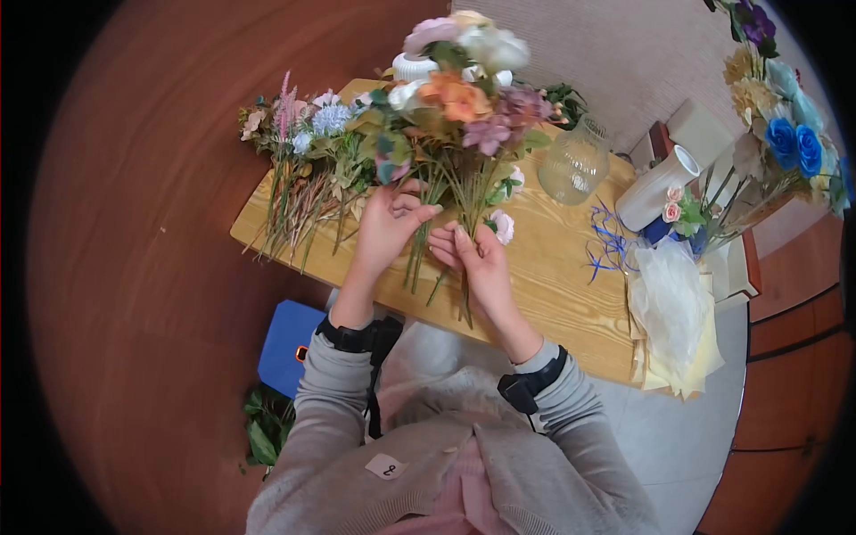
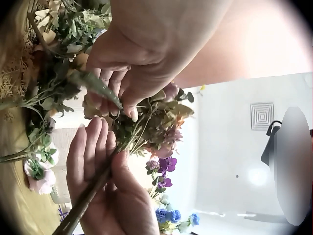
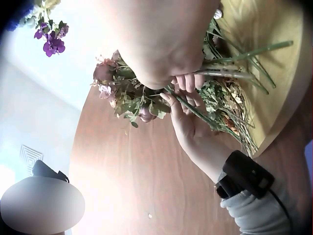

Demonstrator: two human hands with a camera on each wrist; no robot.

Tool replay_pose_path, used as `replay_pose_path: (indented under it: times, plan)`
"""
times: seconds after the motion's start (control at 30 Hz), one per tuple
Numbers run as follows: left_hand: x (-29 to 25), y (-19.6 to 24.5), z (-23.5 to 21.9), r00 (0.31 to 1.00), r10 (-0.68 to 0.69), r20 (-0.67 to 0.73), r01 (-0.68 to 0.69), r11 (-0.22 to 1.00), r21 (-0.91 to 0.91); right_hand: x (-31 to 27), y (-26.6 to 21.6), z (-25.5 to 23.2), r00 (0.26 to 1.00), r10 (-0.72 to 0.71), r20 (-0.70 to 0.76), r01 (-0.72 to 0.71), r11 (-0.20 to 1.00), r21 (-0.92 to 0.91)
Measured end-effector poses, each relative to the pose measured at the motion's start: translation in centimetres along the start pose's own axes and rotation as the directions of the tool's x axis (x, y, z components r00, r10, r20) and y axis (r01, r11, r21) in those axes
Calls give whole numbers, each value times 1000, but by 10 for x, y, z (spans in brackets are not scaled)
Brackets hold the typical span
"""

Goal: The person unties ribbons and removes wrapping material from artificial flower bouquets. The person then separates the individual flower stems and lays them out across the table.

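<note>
A mixed bouquet of orange, white, pink and mauve flowers (image 1: 464, 98) stands over the table, its green stems hanging down between both hands. The right hand (image 1: 477, 263) holds a bundle of stems between thumb and fingers; in the left wrist view this hand (image 2: 110, 181) has its palm turned up and its thumb across the stems. Beside it, the left hand (image 1: 388, 227) pinches a green stem below the flower heads. That hand (image 3: 188, 122) shows in the right wrist view with a stem crossing its fingers. Part of its grip is hidden by the right hand's wrist.
Loose flowers (image 1: 330, 120) lie on the table's left side. A clear glass vase (image 1: 575, 165) and a white vase (image 1: 655, 189) stand right, near blue ribbon (image 1: 609, 242) and wrapping sheets (image 1: 669, 312). Blue flowers (image 1: 794, 145) rise at far right. A blue stool (image 1: 290, 343) is below left.
</note>
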State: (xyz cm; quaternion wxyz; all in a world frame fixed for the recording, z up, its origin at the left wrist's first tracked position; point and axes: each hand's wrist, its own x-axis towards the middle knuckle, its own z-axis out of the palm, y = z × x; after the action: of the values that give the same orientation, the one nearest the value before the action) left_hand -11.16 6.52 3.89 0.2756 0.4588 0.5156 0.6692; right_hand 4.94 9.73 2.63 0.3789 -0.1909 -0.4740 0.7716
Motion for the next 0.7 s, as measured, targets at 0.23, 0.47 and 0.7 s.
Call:
replay_pose_path:
  times: [0.23, 0.47, 0.7]
  plan:
    - [-6, 2, 0, 974, -206, -96, 173, 945, -278, 1, 1, -6, 998, 2, -63, 6, 992, 123]
    - [5, -36, -2, 982, -57, -181, 47, 997, -60, -11, -11, -17, 998, -43, -34, 46, 996, 83]
    - [10, -89, -19, 960, 32, -279, 7, 990, 139, -20, -21, -31, 984, -19, -175, 39, 993, 115]
